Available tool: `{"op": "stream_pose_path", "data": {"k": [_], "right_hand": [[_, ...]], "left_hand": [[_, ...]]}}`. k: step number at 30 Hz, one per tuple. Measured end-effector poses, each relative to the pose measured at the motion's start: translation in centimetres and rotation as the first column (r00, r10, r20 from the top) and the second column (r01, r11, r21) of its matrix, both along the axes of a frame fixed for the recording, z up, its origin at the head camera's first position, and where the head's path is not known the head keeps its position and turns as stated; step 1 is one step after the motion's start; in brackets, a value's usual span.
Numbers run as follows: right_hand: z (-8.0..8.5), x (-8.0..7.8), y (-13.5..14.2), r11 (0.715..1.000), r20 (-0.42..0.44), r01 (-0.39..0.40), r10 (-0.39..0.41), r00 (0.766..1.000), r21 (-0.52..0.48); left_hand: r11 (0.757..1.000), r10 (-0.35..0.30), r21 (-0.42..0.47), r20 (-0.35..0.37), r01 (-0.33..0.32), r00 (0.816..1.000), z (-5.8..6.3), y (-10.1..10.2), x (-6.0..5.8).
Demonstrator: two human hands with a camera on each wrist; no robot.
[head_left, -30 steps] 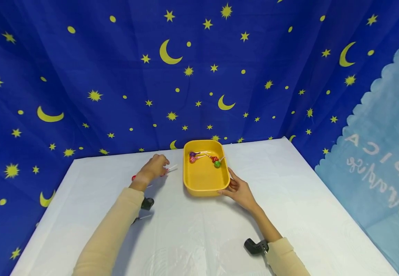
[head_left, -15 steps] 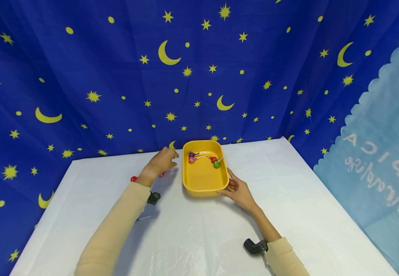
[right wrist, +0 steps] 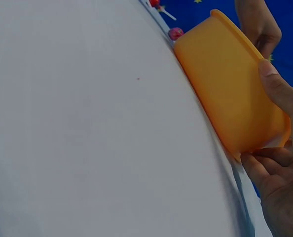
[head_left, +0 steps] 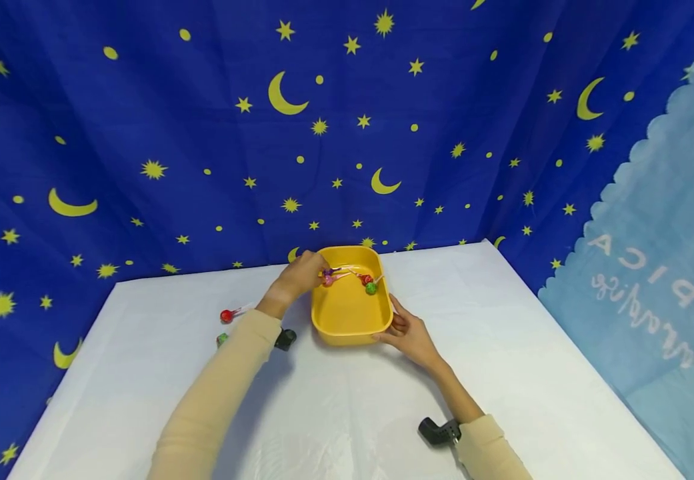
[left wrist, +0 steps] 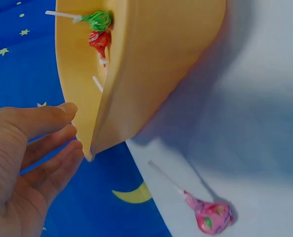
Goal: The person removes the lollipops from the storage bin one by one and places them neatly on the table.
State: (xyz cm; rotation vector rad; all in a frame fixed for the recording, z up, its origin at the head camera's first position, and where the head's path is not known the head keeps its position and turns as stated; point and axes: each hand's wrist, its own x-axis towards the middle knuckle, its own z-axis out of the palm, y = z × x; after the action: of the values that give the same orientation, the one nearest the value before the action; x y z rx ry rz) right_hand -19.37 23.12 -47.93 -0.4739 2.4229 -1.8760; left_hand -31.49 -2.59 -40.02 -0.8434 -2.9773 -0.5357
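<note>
A yellow plastic tub [head_left: 349, 323] stands toward the back of the white table with several wrapped lollipops in it, among them a green one [head_left: 371, 288] and a red one [head_left: 366, 279]. My right hand [head_left: 409, 337] holds its near right corner, thumb on the rim and fingers curled at the underside, as the right wrist view shows. At the tub's far left corner is my left hand [head_left: 306, 272], fingertips right at the rim, thumb and fingers apart with no lollipop between them. A pink lollipop [left wrist: 213, 217] lies on the table beside the tub.
Left of the left forearm lie a red lollipop [head_left: 227, 316] and a green lollipop [head_left: 221, 340], the latter partly hidden by the sleeve. A blue curtain [head_left: 251, 153] with stars and moons hangs behind the table [head_left: 503, 373]; a light blue cloth [head_left: 671, 267] hangs at right.
My left hand has moved right, from over the pink lollipop to the tub's far left corner. The red and green lollipops have come into sight behind it. My right hand stays on the tub.
</note>
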Motion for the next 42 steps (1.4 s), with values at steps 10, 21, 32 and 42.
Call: {"op": "stream_pose_path", "data": {"k": [10,21,32,42], "right_hand": [[0.1,-0.1,0.2,1.0,-0.009,-0.004,0.004,1.0,0.01],[-0.3,0.1,0.1,1.0,0.009,-0.017,0.017,1.0,0.025],[-0.1,0.2,0.1,1.0,0.007,-0.012,0.012,1.0,0.02],[-0.2,-0.1,0.2,1.0,-0.024,-0.026,0.026,0.999,-0.01]], "left_hand": [[0.999,0.035,0.033,0.042,-0.036,0.999,-1.0,1.5,-0.9],[0.989,0.128,-0.087,0.13,-0.117,0.983,-2.1,3.0,-1.3],[0.978,0.112,-0.182,0.048,-0.101,0.993,-2.9,3.7,-1.6],[0.965,0.143,-0.221,-0.011,-0.142,0.99,-3.1,4.5,-1.8]]}}
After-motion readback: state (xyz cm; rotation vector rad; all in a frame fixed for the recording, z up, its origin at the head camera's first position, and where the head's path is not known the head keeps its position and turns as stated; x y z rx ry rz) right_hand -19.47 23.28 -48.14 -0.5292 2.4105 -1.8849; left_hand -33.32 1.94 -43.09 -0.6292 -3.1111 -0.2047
